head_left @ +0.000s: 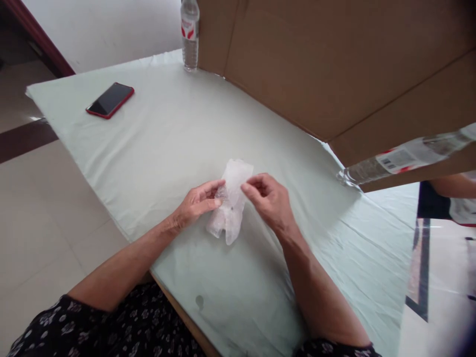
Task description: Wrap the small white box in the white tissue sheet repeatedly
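Note:
A crumpled, translucent white plastic bag (pixel 234 191) is held just over the cloth-covered table, its lower end split into two loose flaps. My left hand (pixel 197 202) grips its left edge, thumb in front and fingers behind. On the other side my right hand (pixel 268 198) is closed, thumb and forefinger pinched at the bag's right edge, the other fingers curled in. Whether anything lies inside the bag I cannot tell.
A pale green cloth (pixel 167 144) covers the table. At the far left lies a red-cased phone (pixel 110 100). One water bottle (pixel 190 39) stands at the back and another bottle (pixel 401 156) at the right, both beside large cardboard panels (pixel 316 59). Another person's arm (pixel 453 186) shows at the right edge.

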Tool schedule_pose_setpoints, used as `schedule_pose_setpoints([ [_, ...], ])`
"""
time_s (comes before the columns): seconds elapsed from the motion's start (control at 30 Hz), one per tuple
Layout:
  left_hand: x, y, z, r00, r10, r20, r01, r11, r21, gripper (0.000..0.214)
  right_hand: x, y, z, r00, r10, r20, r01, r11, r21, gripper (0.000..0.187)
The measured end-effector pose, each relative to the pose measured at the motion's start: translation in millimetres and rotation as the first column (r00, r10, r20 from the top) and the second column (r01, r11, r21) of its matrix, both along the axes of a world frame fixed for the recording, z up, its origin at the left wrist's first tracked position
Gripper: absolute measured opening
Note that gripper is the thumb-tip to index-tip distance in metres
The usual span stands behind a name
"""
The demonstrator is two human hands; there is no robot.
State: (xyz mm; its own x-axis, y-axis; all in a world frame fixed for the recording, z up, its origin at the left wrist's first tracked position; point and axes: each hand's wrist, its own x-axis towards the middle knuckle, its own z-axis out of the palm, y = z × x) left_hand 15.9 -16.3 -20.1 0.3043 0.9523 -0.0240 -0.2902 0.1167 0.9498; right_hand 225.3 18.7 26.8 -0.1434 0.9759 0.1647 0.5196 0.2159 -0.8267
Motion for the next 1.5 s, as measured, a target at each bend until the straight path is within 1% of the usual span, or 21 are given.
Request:
schedule_pose_setpoints([
  [0.07,-0.6,0.3,-1.0,1.0,-0.014,0.028,0.014,1.0,0.009,0.065,-7.3,-5.7,-1.5,0.985,0.065,0.162,-0.062,0.998,-0.02,0.044],
  [0.13,-1.0,0.9,-0.5,0.998,-0.038,0.041,0.038,0.999,0.013,0.065,-13.0,-7.0,-6.4,0.965,0.078,0.252,-0.077,0.997,-0.01,0.048],
  [0.2,-1.7,2.2,1.3,0.997,-0.049,0.052,0.048,0.999,0.018,0.065,-14.6,-4.5,-11.8,0.969,0.081,0.233,-0.082,0.997,-0.006,0.033],
  [0.27,-3.2,4.2,3.5,0.997,-0.045,0.062,0.044,0.999,0.024,0.063,-11.9,0.2,-16.2,0.989,0.071,0.133,-0.069,0.997,-0.02,0.021],
  [0.37,-5.9,7.3,5.6,0.999,0.014,0.044,-0.015,0.999,0.031,0.061,-3.8,8.0,-22.6,0.994,-0.01,-0.111,0.001,0.997,-0.08,0.025],
  [0.47,-6.3,8.1,6.1,0.98,0.156,-0.125,-0.148,0.986,0.072,0.057,2.0,14.2,-30.3,0.929,-0.113,-0.351,0.039,0.977,-0.211,0.031],
  [0.53,-4.4,6.9,6.3,0.894,0.31,-0.324,-0.252,0.945,0.208,0.05,2.5,16.7,-34.5,0.873,-0.159,-0.461,0.002,0.947,-0.322,0.037],
  [0.63,0.1,4.2,6.8,0.69,0.518,-0.506,-0.301,0.841,0.449,0.037,-1.0,16.6,-35.5,0.808,-0.179,-0.562,-0.09,0.905,-0.417,0.044],
  [0.7,3.0,3.2,7.5,0.626,0.542,-0.561,-0.282,0.828,0.485,0.034,-4.0,14.3,-33.2,0.799,-0.145,-0.584,-0.151,0.891,-0.429,0.046],
  [0.77,4.7,3.2,8.7,0.602,0.517,-0.609,-0.266,0.848,0.458,0.032,-5.9,11.9,-31.0,0.804,-0.102,-0.586,-0.202,0.88,-0.43,0.046],
  [0.87,2.9,4.7,11.1,0.597,0.462,-0.656,-0.251,0.884,0.394,0.015,-4.4,11.3,-32.3,0.801,-0.112,-0.589,-0.183,0.89,-0.418,0.045],
  [0.97,-5.2,7.7,11.6,0.592,0.466,-0.657,-0.298,0.885,0.359,0.017,1.2,15.0,-38.4,0.81,-0.189,-0.555,-0.051,0.921,-0.387,0.043],
  [1.0,-8.8,9.1,10.8,0.562,0.502,-0.657,-0.325,0.865,0.382,0.018,3.4,16.7,-40.5,0.811,-0.217,-0.544,-0.005,0.926,-0.378,0.041],
  [1.07,-15.8,12.1,7.9,0.463,0.588,-0.664,-0.355,0.809,0.468,0.019,7.2,19.9,-43.6,0.8,-0.268,-0.537,0.066,0.929,-0.365,0.037],
  [1.13,-21.0,14.7,3.9,0.358,0.638,-0.682,-0.342,0.769,0.54,0.018,10.3,22.7,-45.3,0.783,-0.299,-0.545,0.11,0.929,-0.352,0.033],
  [1.23,-23.9,16.3,-1.9,0.239,0.621,-0.747,-0.313,0.777,0.546,0.016,15.3,26.8,-47.3,0.799,-0.311,-0.514,0.15,0.932,-0.33,0.029],
  [1.3,-23.9,16.2,-4.6,0.183,0.599,-0.78,-0.305,0.789,0.534,0.008,20.3,29.9,-48.8,0.825,-0.319,-0.467,0.194,0.935,-0.298,0.029],
  [1.33,-23.8,15.8,-5.4,0.17,0.594,-0.786,-0.303,0.791,0.532,0.003,23.3,31.2,-49.2,0.834,-0.325,-0.445,0.226,0.938,-0.261,0.029],
  [1.4,-23.6,14.8,-5.7,0.178,0.608,-0.774,-0.302,0.782,0.545,0.015,29.2,32.4,-48.0,0.845,-0.338,-0.415,0.307,0.941,-0.142,0.033],
  [1.47,-23.0,12.8,-3.7,0.213,0.668,-0.713,-0.292,0.74,0.606,0.021,33.7,30.2,-42.6,0.864,-0.324,-0.386,0.341,0.94,-0.023,0.033],
  [1.5,-22.3,11.5,-1.9,0.241,0.709,-0.663,-0.278,0.705,0.653,0.021,34.8,27.7,-38.1,0.886,-0.293,-0.36,0.317,0.948,0.008,0.031],
])
